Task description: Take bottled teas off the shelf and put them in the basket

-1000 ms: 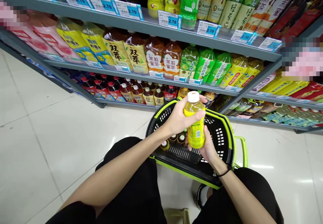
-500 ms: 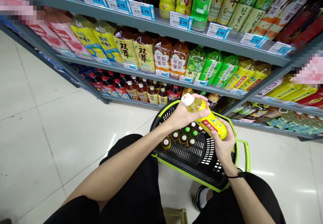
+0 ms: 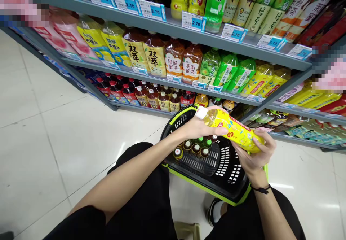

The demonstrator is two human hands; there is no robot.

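Observation:
A yellow-labelled drink bottle (image 3: 238,130) with a white cap lies tilted between both hands, cap end to the left. Near its neck, my left hand (image 3: 201,126) is closed round the bottle, thumb along the label. My right hand (image 3: 255,151) grips the base end, fingers wrapped over it. Beneath the bottle stands a black shopping basket (image 3: 208,186) with a lime-green rim. Several small bottles (image 3: 196,148) with white or green caps stand upright inside it, partly hidden by my left hand and the held bottle.
Ahead are shelves (image 3: 162,20) of drinks with price tags (image 3: 193,21). Large tea bottles (image 3: 191,63) fill the middle shelf, smaller bottles (image 3: 163,101) the bottom one. A stool (image 3: 189,229) shows between my legs on the tiled floor (image 3: 54,153).
The bottle has turned about its length and now lies flatter, its base shifted to the right. My right hand has moved right with the base; my left hand still holds the neck end.

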